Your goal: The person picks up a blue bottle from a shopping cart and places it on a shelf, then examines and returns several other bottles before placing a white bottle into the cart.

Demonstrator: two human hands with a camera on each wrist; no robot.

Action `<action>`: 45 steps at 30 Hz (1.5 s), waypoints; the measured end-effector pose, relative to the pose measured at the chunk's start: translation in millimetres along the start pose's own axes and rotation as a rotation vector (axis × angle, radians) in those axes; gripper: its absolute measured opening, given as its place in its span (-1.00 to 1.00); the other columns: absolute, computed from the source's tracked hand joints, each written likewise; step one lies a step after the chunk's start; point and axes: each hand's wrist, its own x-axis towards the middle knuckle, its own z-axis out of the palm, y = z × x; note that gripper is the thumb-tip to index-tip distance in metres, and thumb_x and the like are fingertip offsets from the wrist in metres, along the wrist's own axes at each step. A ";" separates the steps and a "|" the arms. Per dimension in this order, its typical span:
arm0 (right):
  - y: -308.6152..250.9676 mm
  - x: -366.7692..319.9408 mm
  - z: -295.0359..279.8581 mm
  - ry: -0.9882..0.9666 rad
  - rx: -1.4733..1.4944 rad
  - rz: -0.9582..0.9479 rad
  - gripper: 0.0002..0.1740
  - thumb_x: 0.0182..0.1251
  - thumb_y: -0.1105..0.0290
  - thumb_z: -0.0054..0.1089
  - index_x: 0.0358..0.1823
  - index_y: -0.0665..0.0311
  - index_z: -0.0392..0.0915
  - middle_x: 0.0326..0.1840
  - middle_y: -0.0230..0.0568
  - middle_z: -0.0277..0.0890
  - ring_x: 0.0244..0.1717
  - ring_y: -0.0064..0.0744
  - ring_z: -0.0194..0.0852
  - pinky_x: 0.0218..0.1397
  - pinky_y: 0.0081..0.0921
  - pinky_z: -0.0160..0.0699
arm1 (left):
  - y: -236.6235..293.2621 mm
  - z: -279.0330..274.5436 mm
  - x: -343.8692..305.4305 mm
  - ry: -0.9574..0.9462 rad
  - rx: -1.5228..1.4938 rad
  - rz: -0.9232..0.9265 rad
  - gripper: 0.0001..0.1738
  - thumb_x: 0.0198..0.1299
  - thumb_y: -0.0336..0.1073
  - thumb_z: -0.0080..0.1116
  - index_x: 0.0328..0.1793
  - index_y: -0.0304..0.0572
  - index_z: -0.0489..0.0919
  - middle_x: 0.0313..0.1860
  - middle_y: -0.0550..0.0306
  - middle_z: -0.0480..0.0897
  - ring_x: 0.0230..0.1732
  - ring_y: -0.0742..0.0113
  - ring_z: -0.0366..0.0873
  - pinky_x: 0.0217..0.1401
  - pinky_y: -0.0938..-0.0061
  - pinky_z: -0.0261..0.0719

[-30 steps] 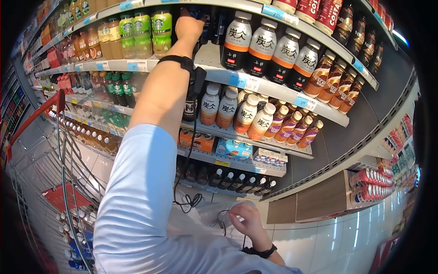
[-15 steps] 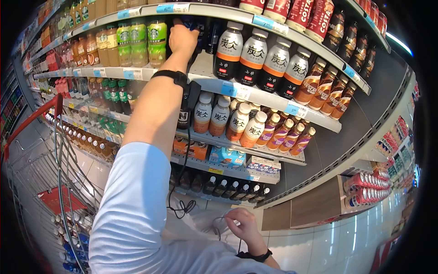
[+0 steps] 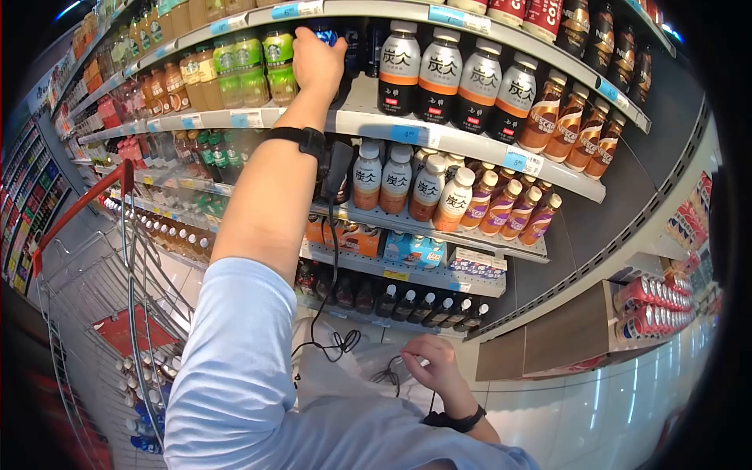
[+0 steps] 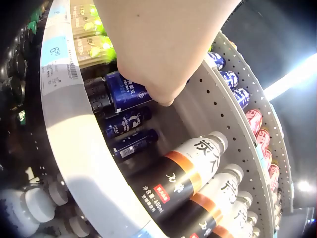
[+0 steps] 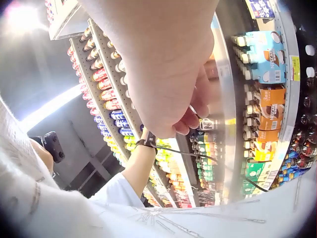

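At the shelf, my left hand (image 3: pixel 319 64) grips a dark blue bottle (image 4: pixel 125 91) with white lettering by its upper part. In the head view only a bit of the bottle's blue label shows past the fingers, and in the left wrist view the palm hides its top. Two more dark blue bottles (image 4: pixel 130 122) stand beside it. To their right is a row of black-and-white bottles (image 3: pixel 401 70) with orange bands. Low in front of the body, my right hand (image 3: pixel 432 362) hangs with loosely curled fingers and holds nothing.
Green-capped coffee bottles (image 3: pixel 279 63) stand left of the left hand. The shelf edge (image 3: pixel 360 125) with price labels runs under the forearm. A shopping cart (image 3: pixel 94 266) holding bottles is at the left. A black cable (image 3: pixel 333 282) dangles from the left wrist.
My left hand has come slightly down and outward from the shelf, and the blue bottle's label now shows past its fingers. The right hand stays low, loosely curled.
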 end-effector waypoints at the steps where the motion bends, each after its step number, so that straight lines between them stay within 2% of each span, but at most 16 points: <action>1: -2.1 -0.8 1.4 0.006 0.004 -0.002 -0.89 0.09 0.59 0.37 -0.35 0.28 0.64 -0.38 -0.16 0.64 -0.42 -0.22 0.63 -0.35 -0.41 0.58 | 0.1 -2.9 -2.5 -0.012 0.014 0.011 -0.33 0.02 -0.10 0.48 0.07 -0.39 0.40 0.02 -0.34 0.60 0.07 -0.29 0.60 0.12 0.01 0.56; 6: -17.4 -5.2 0.7 0.003 0.043 0.031 -0.89 0.08 0.58 0.38 -0.36 0.28 0.64 -0.38 -0.17 0.64 -0.41 -0.20 0.64 -0.35 -0.40 0.61 | 3.6 -13.9 -1.0 -0.039 0.065 -0.004 -0.29 0.03 -0.11 0.51 0.13 -0.35 0.36 0.10 -0.27 0.56 0.14 -0.26 0.56 0.15 0.01 0.55; 11: -15.1 -11.1 -6.2 0.068 -0.047 -0.060 -0.90 0.09 0.58 0.38 -0.36 0.29 0.64 -0.37 -0.18 0.63 -0.40 -0.20 0.65 -0.37 -0.40 0.62 | 14.6 -19.9 -3.7 -0.059 0.085 -0.002 -0.29 0.01 -0.12 0.53 0.13 -0.35 0.37 0.15 -0.26 0.52 0.20 -0.24 0.51 0.19 0.02 0.54; 15: -15.9 -15.5 -9.8 0.081 -0.030 -0.046 -0.90 0.10 0.58 0.38 -0.35 0.29 0.64 -0.37 -0.18 0.63 -0.40 -0.20 0.64 -0.38 -0.40 0.62 | 20.6 -24.2 -6.2 -0.038 0.130 0.101 -0.28 0.01 -0.12 0.53 0.14 -0.38 0.37 0.14 -0.25 0.49 0.22 -0.25 0.47 0.22 0.04 0.52; 17: -16.3 -17.1 -10.7 0.081 -0.035 -0.038 -0.90 0.10 0.58 0.38 -0.35 0.29 0.64 -0.37 -0.18 0.63 -0.39 -0.20 0.65 -0.36 -0.40 0.62 | 20.7 -24.5 -15.3 0.044 0.108 0.216 -0.27 0.02 -0.15 0.50 0.20 -0.39 0.37 0.18 -0.24 0.46 0.29 -0.23 0.39 0.29 0.04 0.45; 18: -16.4 -18.0 -10.2 0.084 -0.037 -0.028 -0.90 0.10 0.58 0.38 -0.36 0.29 0.64 -0.37 -0.18 0.63 -0.38 -0.21 0.65 -0.35 -0.40 0.63 | 14.4 -20.9 -22.6 0.172 0.107 0.338 -0.26 0.04 -0.15 0.48 0.23 -0.44 0.36 0.17 -0.28 0.48 0.26 -0.25 0.38 0.29 0.02 0.41; 19: -16.1 -19.0 -9.6 0.089 -0.032 -0.035 -0.90 0.10 0.58 0.38 -0.36 0.29 0.64 -0.37 -0.18 0.63 -0.38 -0.21 0.65 -0.35 -0.40 0.63 | 13.8 -22.1 -33.5 0.243 0.153 0.392 -0.33 0.09 -0.20 0.40 0.26 -0.37 0.39 0.21 -0.21 0.47 0.29 -0.21 0.36 0.32 0.02 0.37; 21: -15.4 -19.9 -8.9 0.103 -0.028 -0.044 -0.91 0.09 0.58 0.39 -0.36 0.29 0.65 -0.37 -0.20 0.63 -0.36 -0.22 0.65 -0.33 -0.40 0.63 | 10.1 -29.4 -49.2 0.144 0.210 0.561 -0.53 0.14 -0.31 0.28 0.19 -0.21 0.48 0.19 -0.09 0.51 0.23 -0.12 0.47 0.20 0.05 0.49; 23: -16.1 -21.2 -10.2 0.096 -0.035 -0.060 -0.90 0.07 0.57 0.38 -0.38 0.32 0.62 -0.39 -0.17 0.59 -0.36 -0.16 0.63 -0.30 -0.37 0.63 | 4.5 -30.1 -49.9 -0.152 0.276 0.625 -0.69 0.16 -0.40 0.15 0.07 -0.08 0.54 0.11 0.03 0.56 0.03 -0.03 0.63 -0.02 0.09 0.63; 24: -14.5 -23.2 -10.3 0.087 -0.027 -0.056 -0.90 0.07 0.56 0.38 -0.38 0.32 0.62 -0.39 -0.18 0.59 -0.36 -0.17 0.63 -0.30 -0.37 0.63 | 3.3 -30.4 -47.1 -0.143 0.386 0.751 -0.82 0.20 -0.38 0.06 -0.07 -0.09 0.52 0.00 0.06 0.56 -0.22 0.08 0.70 -0.26 0.16 0.70; 25: -13.5 -24.8 -10.1 0.076 -0.020 -0.049 -0.90 0.07 0.56 0.38 -0.38 0.32 0.62 -0.39 -0.20 0.60 -0.36 -0.17 0.63 -0.31 -0.37 0.63 | 6.3 -32.4 -44.2 -0.271 0.504 0.747 -0.85 0.22 -0.36 0.04 -0.12 -0.11 0.58 -0.06 0.06 0.60 -0.27 0.09 0.72 -0.27 0.17 0.70; 28: -17.5 -24.2 -12.6 0.087 -0.031 -0.019 -0.92 0.08 0.55 0.38 -0.40 0.31 0.63 -0.41 -0.22 0.59 -0.38 -0.19 0.62 -0.32 -0.37 0.62 | -4.9 -21.9 -33.5 -0.330 0.682 0.843 -0.83 0.21 -0.36 0.07 -0.18 -0.13 0.66 -0.08 0.06 0.64 -0.31 0.14 0.75 -0.30 0.24 0.71; 30: -21.3 -22.0 -15.0 0.095 -0.036 0.005 -0.93 0.09 0.54 0.38 -0.41 0.29 0.63 -0.42 -0.21 0.58 -0.41 -0.20 0.61 -0.35 -0.39 0.61 | -5.5 -20.4 -31.9 -0.425 0.850 0.846 -0.78 0.22 -0.34 0.08 -0.16 -0.15 0.74 -0.05 0.03 0.66 -0.21 0.19 0.76 -0.26 0.33 0.71; 33: -19.9 -22.3 -13.1 0.092 -0.034 0.006 -0.92 0.09 0.54 0.38 -0.41 0.29 0.63 -0.42 -0.21 0.58 -0.42 -0.21 0.61 -0.36 -0.38 0.60 | -6.8 -21.2 -34.2 -0.388 0.908 0.887 -0.75 0.22 -0.32 0.10 -0.11 -0.14 0.77 -0.04 0.03 0.67 -0.17 0.19 0.75 -0.23 0.36 0.71; 38: -22.0 -23.4 -13.5 0.065 -0.016 0.019 -0.93 0.11 0.53 0.38 -0.39 0.30 0.65 -0.43 -0.22 0.58 -0.43 -0.26 0.62 -0.38 -0.42 0.61 | -13.7 -19.4 -35.6 -0.438 0.918 0.904 -0.78 0.19 -0.33 0.14 -0.17 -0.14 0.79 -0.01 0.03 0.66 -0.16 0.15 0.74 -0.21 0.36 0.71; 45: -22.9 -26.0 -16.4 0.072 -0.017 0.045 -0.95 0.14 0.53 0.38 -0.37 0.30 0.67 -0.42 -0.22 0.60 -0.41 -0.27 0.64 -0.35 -0.44 0.62 | -13.9 -22.7 -32.9 -0.415 0.937 0.846 -0.79 0.17 -0.34 0.15 -0.23 -0.16 0.79 -0.03 -0.01 0.66 -0.14 0.18 0.74 -0.20 0.36 0.73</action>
